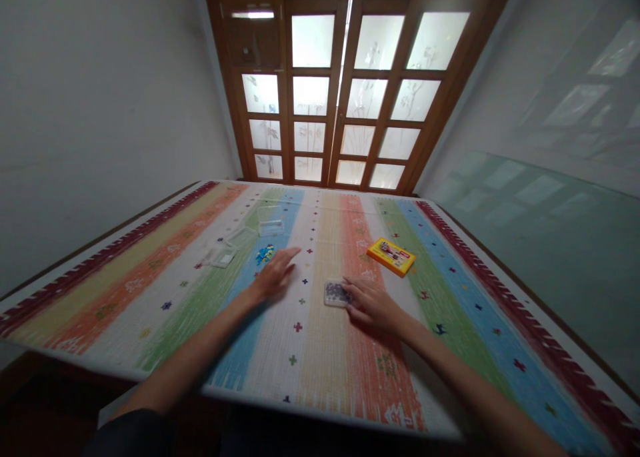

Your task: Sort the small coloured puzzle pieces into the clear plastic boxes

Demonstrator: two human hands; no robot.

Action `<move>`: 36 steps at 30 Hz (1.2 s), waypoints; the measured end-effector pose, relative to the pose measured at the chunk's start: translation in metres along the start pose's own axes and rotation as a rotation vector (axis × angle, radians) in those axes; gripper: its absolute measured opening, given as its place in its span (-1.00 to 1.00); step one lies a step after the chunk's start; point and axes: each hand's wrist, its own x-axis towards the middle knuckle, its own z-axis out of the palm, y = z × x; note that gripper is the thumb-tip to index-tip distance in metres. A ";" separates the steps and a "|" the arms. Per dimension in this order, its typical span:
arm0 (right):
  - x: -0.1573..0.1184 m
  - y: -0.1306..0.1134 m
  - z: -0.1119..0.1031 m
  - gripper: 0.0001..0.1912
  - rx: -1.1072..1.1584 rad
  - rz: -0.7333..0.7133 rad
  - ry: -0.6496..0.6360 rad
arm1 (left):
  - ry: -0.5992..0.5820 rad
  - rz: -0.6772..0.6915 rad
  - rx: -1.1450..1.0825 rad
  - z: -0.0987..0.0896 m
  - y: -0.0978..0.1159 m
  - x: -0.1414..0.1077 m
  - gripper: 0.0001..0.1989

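My right hand [373,305] has its fingers closed on the right edge of a small clear plastic box [334,293], which is filled with small dark pieces and rests on the striped cloth or just over it. Over the blue and white stripes is my left hand [274,275], slightly blurred, fingers stretched forward and nothing visible in it. Just beyond that hand lies a little heap of blue and yellow pieces [265,253]; the hand seems apart from it.
Behind the heap stands an open clear plastic box [271,225]. Left of it lie a clear lid-like piece [242,236] and another clear tray [223,256]. A flat yellow box [391,256] with a printed picture sits to the right. The striped tablecloth [190,340] covers the table.
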 end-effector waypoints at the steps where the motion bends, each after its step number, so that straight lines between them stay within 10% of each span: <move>1: 0.002 -0.002 0.003 -0.58 -0.012 -0.021 0.012 | -0.047 0.037 -0.026 0.005 0.013 -0.003 -0.46; 8: 0.015 -0.017 0.020 -0.57 -0.114 -0.098 0.058 | -0.242 0.053 -0.197 0.043 0.067 -0.008 -0.26; 21: 0.026 -0.008 0.008 -0.71 -0.157 -0.089 -0.106 | -0.222 -0.110 -0.431 0.053 0.070 -0.004 -0.29; 28: 0.030 -0.008 -0.014 -0.67 0.323 0.312 0.067 | -0.238 -0.133 -0.615 0.054 0.071 -0.015 0.03; 36: 0.051 -0.011 -0.023 -0.57 1.137 0.705 0.140 | -0.396 -0.152 -1.048 0.032 0.082 -0.027 -0.06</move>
